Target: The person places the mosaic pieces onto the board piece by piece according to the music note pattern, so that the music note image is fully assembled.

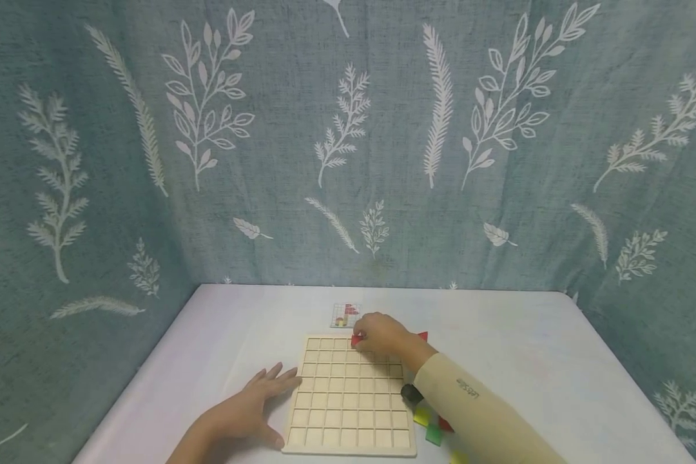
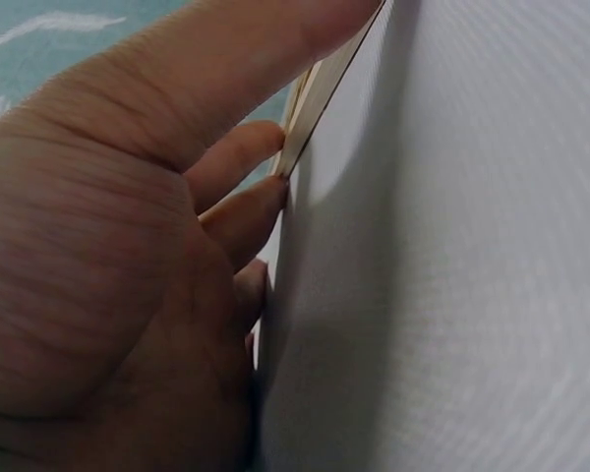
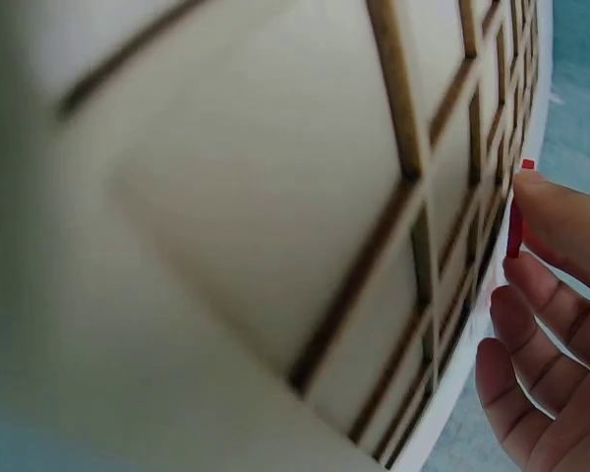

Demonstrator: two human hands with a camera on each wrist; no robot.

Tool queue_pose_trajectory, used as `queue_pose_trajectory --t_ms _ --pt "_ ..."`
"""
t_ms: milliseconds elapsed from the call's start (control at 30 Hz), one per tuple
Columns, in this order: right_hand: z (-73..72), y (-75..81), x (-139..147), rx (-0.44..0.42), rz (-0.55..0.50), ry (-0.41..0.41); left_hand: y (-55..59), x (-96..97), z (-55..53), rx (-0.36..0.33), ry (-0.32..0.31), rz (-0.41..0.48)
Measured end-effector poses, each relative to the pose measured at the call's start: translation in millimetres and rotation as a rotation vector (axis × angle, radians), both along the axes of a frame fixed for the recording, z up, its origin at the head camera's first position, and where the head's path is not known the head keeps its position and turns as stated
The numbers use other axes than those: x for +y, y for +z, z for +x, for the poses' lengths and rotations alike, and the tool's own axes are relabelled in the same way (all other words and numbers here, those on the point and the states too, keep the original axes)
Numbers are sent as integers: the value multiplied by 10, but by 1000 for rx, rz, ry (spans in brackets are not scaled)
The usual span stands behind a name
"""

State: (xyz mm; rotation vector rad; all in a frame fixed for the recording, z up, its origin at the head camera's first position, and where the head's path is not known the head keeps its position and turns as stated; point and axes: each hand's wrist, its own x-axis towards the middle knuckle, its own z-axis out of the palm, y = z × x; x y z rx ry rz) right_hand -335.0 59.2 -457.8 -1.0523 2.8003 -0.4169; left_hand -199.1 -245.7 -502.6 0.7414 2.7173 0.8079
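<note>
Here, the left hand (image 1: 249, 403), fingers spread, touches the left edge of a gridded wooden board (image 1: 349, 401); beyond it lies a picture card (image 1: 343, 315). At the board's far row, a red piece (image 1: 356, 340) is pinched by the right hand (image 1: 385, 335), a green piece (image 1: 434, 435) near the sleeve (image 1: 484, 409).

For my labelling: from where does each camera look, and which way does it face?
Head: on the head, facing forward and down at the wooden grid board; left hand, right hand, right sleeve show.
Left wrist: on that wrist, facing the board's edge; left hand shows.
Right wrist: on that wrist, facing across the board; right hand shows, pinching a red tile.
Head and right wrist share the tile.
</note>
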Motion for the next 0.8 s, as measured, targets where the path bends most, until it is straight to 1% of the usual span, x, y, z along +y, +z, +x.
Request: queue_pose_trajectory --t_ms 100,167,300,433,600,700,800 --pt "0 -37 -38 -15 21 -24 -18 3 10 0 -3 0" --pt "0 -48 -55 -18 23 -26 -23 4 13 -1 1 -10" --pt "-7 -51 -71 -18 24 -24 -12 7 9 -1 7 -23" --pt "-21 -62 -75 -3 45 -19 7 11 -3 4 9 -23" --pt "-18 -72 -79 17 72 1 10 10 -10 -13 21 -25" --pt "-6 -71 -87 19 64 -2 5 8 -12 -2 17 -25" --pt "14 -71 -107 3 57 1 0 -4 8 0 20 -29"
